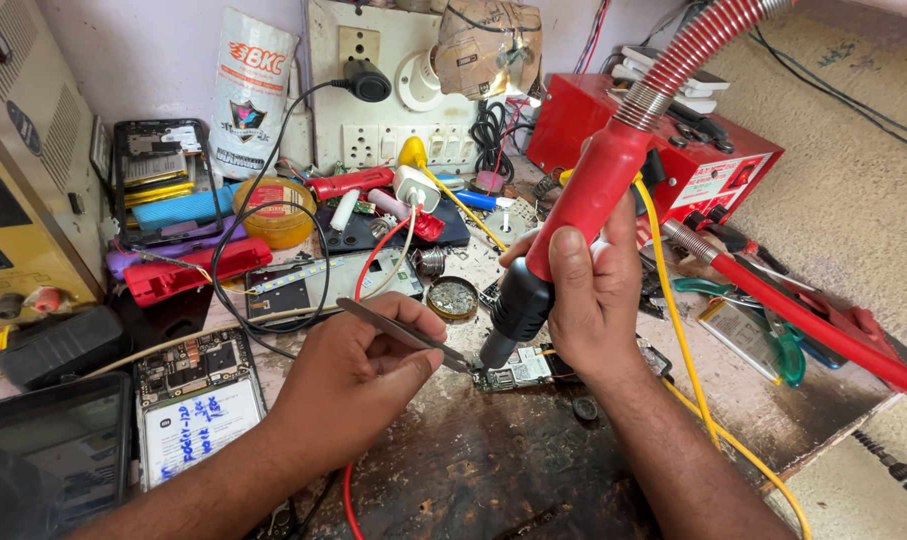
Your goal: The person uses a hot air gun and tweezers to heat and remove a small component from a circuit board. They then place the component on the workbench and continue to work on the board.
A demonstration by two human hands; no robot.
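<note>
- Fingers of the right hand (588, 300) are wrapped tight round the red hot-air handpiece (573, 220), thumb along its near side; its dark nozzle points down at the small circuit board (518, 368).
- Thumb and forefinger of the left hand (358, 375) pinch a pair of steel tweezers (403, 332), whose closed tips reach toward the board's left edge, just beside the nozzle mouth.
- That board lies flat on the scorched, stained wooden bench (493, 470), between the two hands and partly hidden under the right palm.
- Judging by the pose, the step in hand is heating a spot on the board while the tweezers wait at a part there; whether the tips touch a component is too small to tell.
- My reading of the next move: it calls for a steady nozzle held just above the board and a light, level nudge or lift with the tips, no sideways drag.
- Beside the board lie a round metal tin (453, 298) and a yellow cable (673, 320) running past the right wrist.
- Further left sits an opened phone (198, 410) with a white label on its battery; a red case (188, 272) lies behind it.
- At the back stand a red power unit (673, 140) and a white wall socket panel (383, 120).
</note>
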